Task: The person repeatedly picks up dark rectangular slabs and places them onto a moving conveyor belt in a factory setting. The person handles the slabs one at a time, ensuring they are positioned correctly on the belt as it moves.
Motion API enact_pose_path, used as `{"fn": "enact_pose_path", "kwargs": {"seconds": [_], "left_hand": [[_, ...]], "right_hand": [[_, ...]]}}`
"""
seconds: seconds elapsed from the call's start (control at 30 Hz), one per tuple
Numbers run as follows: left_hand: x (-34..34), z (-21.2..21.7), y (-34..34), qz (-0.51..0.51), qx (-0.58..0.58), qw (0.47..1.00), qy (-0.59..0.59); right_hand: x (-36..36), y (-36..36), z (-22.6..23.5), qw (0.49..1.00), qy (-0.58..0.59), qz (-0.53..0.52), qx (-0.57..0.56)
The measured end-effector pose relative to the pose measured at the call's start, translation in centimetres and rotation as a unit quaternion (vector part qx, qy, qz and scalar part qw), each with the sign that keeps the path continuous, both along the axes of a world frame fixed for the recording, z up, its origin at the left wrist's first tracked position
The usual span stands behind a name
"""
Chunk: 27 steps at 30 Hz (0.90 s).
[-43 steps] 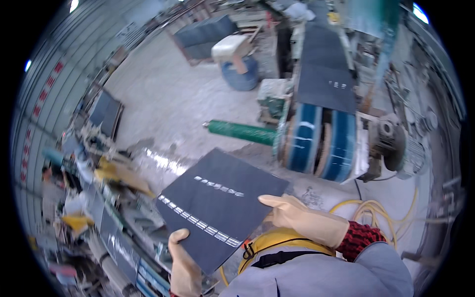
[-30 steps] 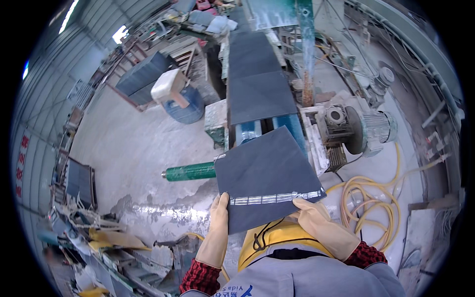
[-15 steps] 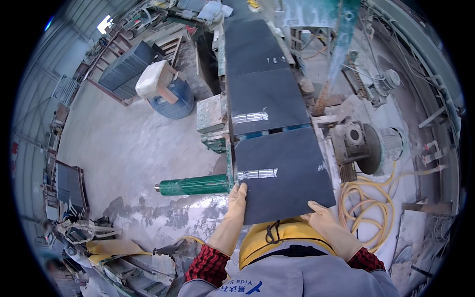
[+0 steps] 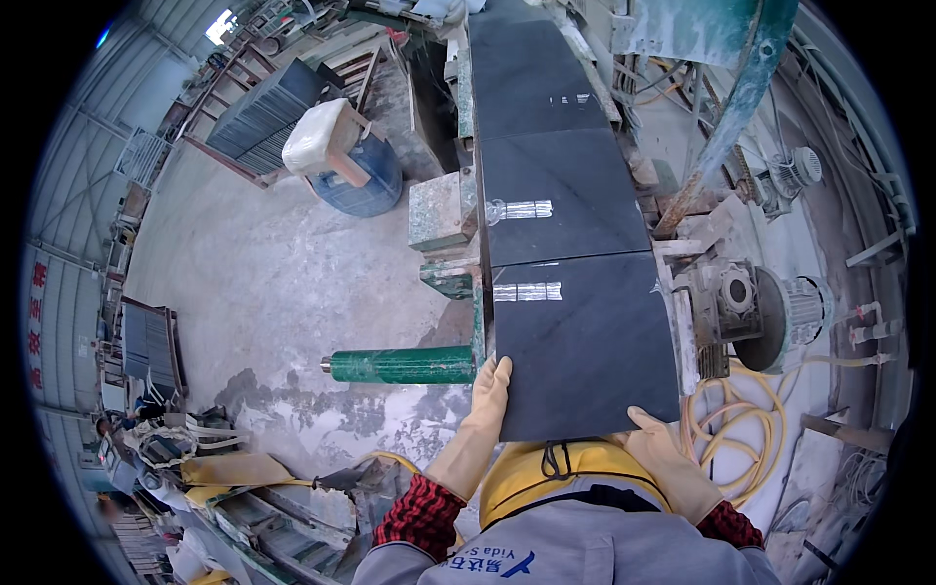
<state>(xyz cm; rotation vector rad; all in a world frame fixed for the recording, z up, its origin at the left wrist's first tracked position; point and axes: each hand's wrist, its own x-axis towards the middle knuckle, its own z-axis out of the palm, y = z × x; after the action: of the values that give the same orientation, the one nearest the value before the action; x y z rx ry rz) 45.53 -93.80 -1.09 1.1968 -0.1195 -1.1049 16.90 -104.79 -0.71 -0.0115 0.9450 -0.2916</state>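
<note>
Gloved Hands Hold the Near Slab at the End of a Dark Row

From where I stand, the near slab [image 4: 585, 370] lies flat at the close end of a long machine [image 4: 480, 317], its near edge just in front of the person's yellow apron [image 4: 575, 466]. The left hand [image 4: 486, 402], in a cream rubber glove, is closed on the slab's left edge, near the close corner. The right hand [image 4: 655, 444], gloved the same way, holds the near edge toward the right corner, thumb on top, the fingers hidden from me.

Ahead of it lies the middle slab [image 4: 575, 185], with only a thin seam between the two, and beyond that the far slab [image 4: 531, 83]. Pale strips of light shine on all three.

A green roller [image 4: 405, 367] sticks out to the left of the machine. Farther off on that side stands a blue barrel [image 4: 359, 183] with a whitish block [image 4: 317, 136] on top, and behind it a stack of dark slabs [image 4: 258, 112]. On the right sits a motor [image 4: 801, 300], with a yellow hose [image 4: 720, 456] coiled on the floor below.
</note>
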Motion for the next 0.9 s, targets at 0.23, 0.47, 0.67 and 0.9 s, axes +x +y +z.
{"fn": "enact_pose_path", "kwargs": {"seconds": [0.23, 0.47, 0.67, 0.9], "left_hand": [[0.5, -0.9, -0.8, 0.026, 0.033, 0.999, -0.019], [4.9, 5.1, -1.7, -0.246, 0.321, 0.847, -0.346], [5.7, 7.1, 0.5, -0.196, 0.331, 0.874, -0.298], [1.7, 8.1, 5.8, -0.127, 0.309, 0.905, -0.263]], "right_hand": [[-0.2, -0.3, -1.4, 0.995, 0.043, 0.080, -0.044], [-0.4, -0.5, -5.5, 0.988, 0.016, 0.101, -0.117], [2.7, -1.4, -3.7, 0.984, -0.077, -0.106, 0.124], [1.7, -2.2, -1.3, 0.993, 0.008, 0.106, -0.046]]}}
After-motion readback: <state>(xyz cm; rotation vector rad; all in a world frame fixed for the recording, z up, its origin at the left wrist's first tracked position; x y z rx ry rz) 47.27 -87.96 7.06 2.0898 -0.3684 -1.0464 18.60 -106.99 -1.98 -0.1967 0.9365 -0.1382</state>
